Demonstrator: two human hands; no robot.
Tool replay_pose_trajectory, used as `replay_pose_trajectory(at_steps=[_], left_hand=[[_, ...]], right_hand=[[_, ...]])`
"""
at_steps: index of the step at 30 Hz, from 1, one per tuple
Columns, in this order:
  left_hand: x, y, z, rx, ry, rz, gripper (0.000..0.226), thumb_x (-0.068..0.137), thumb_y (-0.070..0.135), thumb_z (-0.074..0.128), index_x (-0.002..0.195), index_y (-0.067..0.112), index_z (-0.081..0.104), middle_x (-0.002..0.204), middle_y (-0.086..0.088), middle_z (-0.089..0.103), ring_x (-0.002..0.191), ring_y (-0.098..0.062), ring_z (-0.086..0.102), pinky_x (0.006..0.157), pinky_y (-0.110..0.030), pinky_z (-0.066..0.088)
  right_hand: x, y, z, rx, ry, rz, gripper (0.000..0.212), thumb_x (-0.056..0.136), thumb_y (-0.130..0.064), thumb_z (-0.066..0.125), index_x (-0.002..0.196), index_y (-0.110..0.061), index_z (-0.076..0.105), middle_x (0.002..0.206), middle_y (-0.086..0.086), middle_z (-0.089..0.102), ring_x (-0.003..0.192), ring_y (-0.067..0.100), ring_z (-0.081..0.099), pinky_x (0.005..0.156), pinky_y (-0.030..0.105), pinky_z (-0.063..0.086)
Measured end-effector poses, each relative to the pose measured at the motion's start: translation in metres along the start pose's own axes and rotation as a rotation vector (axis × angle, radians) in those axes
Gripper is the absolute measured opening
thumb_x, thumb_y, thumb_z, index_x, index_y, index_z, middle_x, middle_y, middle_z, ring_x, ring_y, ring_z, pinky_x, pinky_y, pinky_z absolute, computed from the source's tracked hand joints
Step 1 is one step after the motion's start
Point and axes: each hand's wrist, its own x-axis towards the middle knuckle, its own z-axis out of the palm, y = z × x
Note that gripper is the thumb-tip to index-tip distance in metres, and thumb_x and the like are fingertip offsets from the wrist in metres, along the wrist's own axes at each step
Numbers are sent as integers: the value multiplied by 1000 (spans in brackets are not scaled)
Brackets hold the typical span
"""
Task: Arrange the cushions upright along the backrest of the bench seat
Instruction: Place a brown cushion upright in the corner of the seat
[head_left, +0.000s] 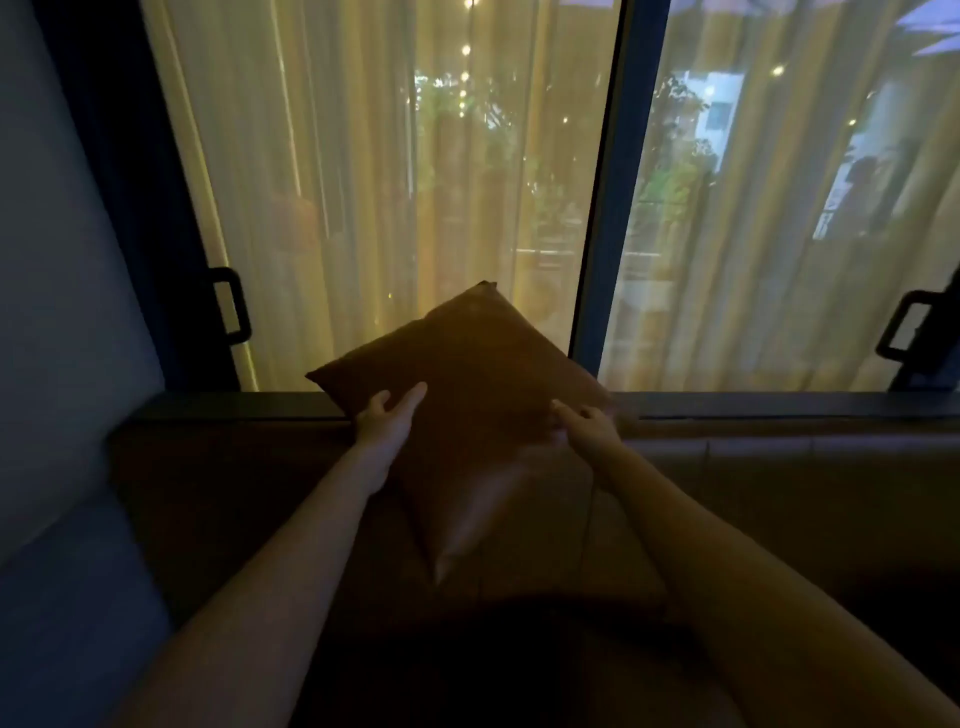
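Note:
A brown leather-look cushion (467, 374) is held in front of the backrest (779, 467) of the bench seat, turned like a diamond with one corner up against the window. My left hand (387, 421) grips its left edge. My right hand (584, 426) grips its right edge. The lower corner of the cushion points down toward the dark seat (519, 597). The room is dim and the seat surface is hard to make out.
A dark ledge (779, 402) runs along the top of the backrest below a large window with sheer yellow curtains (363, 182). A dark window post (608, 208) stands behind the cushion. A grey-blue wall (57, 260) closes the left side.

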Motion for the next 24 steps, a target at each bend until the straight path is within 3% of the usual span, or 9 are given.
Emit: replay_pose_trajectory(at_steps=[3, 7, 9, 11, 15, 17, 20, 24], left_hand=[[9, -12, 7, 27, 79, -72, 98, 79, 59, 65, 155, 30, 11, 161, -12, 11, 144, -39, 22, 109, -57, 31], [27, -27, 13, -61, 127, -145, 123, 68, 55, 77, 155, 31, -5, 163, -11, 11, 146, -39, 19, 112, -60, 26], [39, -32, 13, -109, 144, -171, 126, 66, 50, 81, 155, 29, -7, 162, -10, 16, 146, -38, 20, 111, -64, 24], [46, -36, 14, -127, 156, -186, 126, 66, 44, 83, 156, 28, -5, 162, -9, 17, 146, -38, 20, 110, -65, 24], [64, -42, 14, -181, 159, -228, 132, 55, 43, 86, 156, 29, 2, 160, -9, 24, 144, -39, 24, 106, -70, 27], [70, -45, 15, -195, 141, -239, 142, 43, 47, 87, 155, 30, 1, 159, -8, 24, 144, -40, 25, 104, -71, 28], [73, -49, 17, -211, 119, -258, 150, 34, 50, 86, 155, 32, -2, 159, -7, 25, 142, -39, 28, 104, -69, 31], [75, -52, 20, -257, 150, -218, 143, 42, 44, 87, 154, 30, 1, 157, -8, 29, 141, -37, 33, 107, -61, 33]], right_hand=[[15, 3, -6, 61, 28, 10, 68, 91, -36, 60, 144, -4, 32, 136, 17, 50, 122, 32, 53, 93, 37, 49], [45, 6, -8, -129, 101, -18, 112, 56, -75, 69, 145, -16, 34, 149, 15, 38, 137, 39, 36, 110, 58, 33], [66, 3, -11, -268, 145, -45, 103, 68, -68, 66, 149, -17, 27, 156, 13, 27, 143, 42, 20, 114, 63, 21], [79, -5, -16, -365, 150, -50, 104, 69, -72, 62, 150, -18, 26, 157, 13, 23, 145, 41, 16, 115, 64, 14], [119, -11, -26, -405, 85, 2, 136, 36, -98, 52, 147, -21, 30, 153, 14, 34, 140, 39, 31, 112, 65, 22], [148, -3, -32, -382, 36, 17, 145, 24, -99, 54, 146, -25, 28, 149, 12, 40, 136, 39, 38, 110, 64, 27], [162, 0, -35, -345, -14, 7, 141, 24, -94, 64, 144, -27, 31, 144, 10, 46, 132, 38, 44, 110, 63, 30], [164, 3, -33, -279, 9, 2, 130, 21, -90, 68, 133, -28, 44, 132, 6, 55, 124, 34, 51, 107, 59, 37]])
